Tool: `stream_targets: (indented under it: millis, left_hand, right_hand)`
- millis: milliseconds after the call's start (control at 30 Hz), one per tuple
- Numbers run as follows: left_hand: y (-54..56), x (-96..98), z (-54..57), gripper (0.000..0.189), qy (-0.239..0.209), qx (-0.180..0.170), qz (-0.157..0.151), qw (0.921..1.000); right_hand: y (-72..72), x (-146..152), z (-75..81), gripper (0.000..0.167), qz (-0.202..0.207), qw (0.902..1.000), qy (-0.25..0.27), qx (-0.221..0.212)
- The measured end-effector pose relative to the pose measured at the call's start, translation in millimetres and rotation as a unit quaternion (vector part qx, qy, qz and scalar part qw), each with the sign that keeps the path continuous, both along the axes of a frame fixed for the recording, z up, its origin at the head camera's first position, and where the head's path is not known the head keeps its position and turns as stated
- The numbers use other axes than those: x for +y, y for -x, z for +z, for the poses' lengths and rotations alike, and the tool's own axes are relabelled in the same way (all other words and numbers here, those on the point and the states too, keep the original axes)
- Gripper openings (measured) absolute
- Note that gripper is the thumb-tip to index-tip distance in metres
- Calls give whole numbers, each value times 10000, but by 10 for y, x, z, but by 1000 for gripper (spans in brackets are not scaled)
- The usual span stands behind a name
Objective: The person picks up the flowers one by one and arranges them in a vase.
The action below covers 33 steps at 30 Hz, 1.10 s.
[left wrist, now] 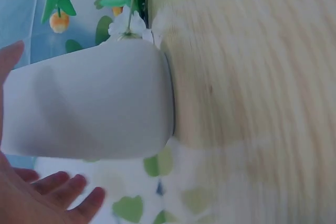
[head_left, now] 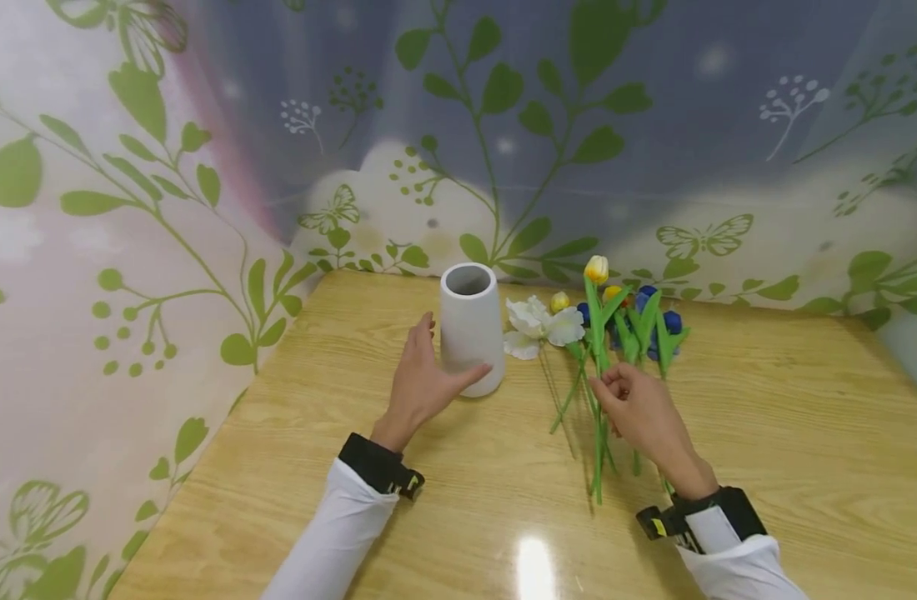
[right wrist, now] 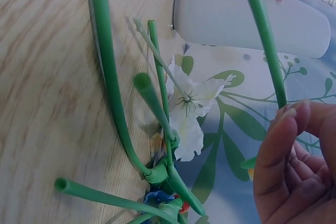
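Note:
A white vase (head_left: 469,333) stands upright on the table, its dark mouth facing up. My left hand (head_left: 424,379) is beside it, thumb stretched across the front and fingers spread along the far left side. In the left wrist view the fingers (left wrist: 63,190) show a gap from the vase wall; whether the thumb touches it I cannot tell. Between thumb and forefinger my right hand (head_left: 646,412) pinches the green stem (right wrist: 265,35) of a yellow-and-white tulip (head_left: 597,269), raised above the other flowers with its bloom up.
Right of the vase lie a white flower (head_left: 529,321), a yellow bud (head_left: 559,302) and several blue flowers (head_left: 672,322) with green stems. The wooden table (head_left: 789,417) meets a leaf-patterned cloth (head_left: 548,192) at the back. Another patterned cloth hangs at left.

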<state>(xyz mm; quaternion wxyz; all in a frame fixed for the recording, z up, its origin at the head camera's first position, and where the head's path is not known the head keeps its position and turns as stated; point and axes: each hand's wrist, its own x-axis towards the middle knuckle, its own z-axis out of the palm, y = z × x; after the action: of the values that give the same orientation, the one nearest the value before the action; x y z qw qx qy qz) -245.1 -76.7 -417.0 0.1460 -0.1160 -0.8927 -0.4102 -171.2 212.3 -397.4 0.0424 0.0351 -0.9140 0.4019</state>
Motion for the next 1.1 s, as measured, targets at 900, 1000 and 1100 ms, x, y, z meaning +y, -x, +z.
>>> stream_targets:
  millis: [900, 1000, 1100]
  left_hand:
    - [289, 202, -159, 95, -2078, -459, -610, 9752]
    - [284, 209, -163, 96, -2163, -548, -668, 9725]
    - [271, 214, -151, 96, -2236, -659, -752, 9695]
  right_hand:
    - [100, 27, 55, 36, -198, 9944, 559, 878]
    - [145, 38, 112, 37, -370, 9906, 742, 1087]
    - [195, 43, 177, 36, -624, 9834, 938, 1422]
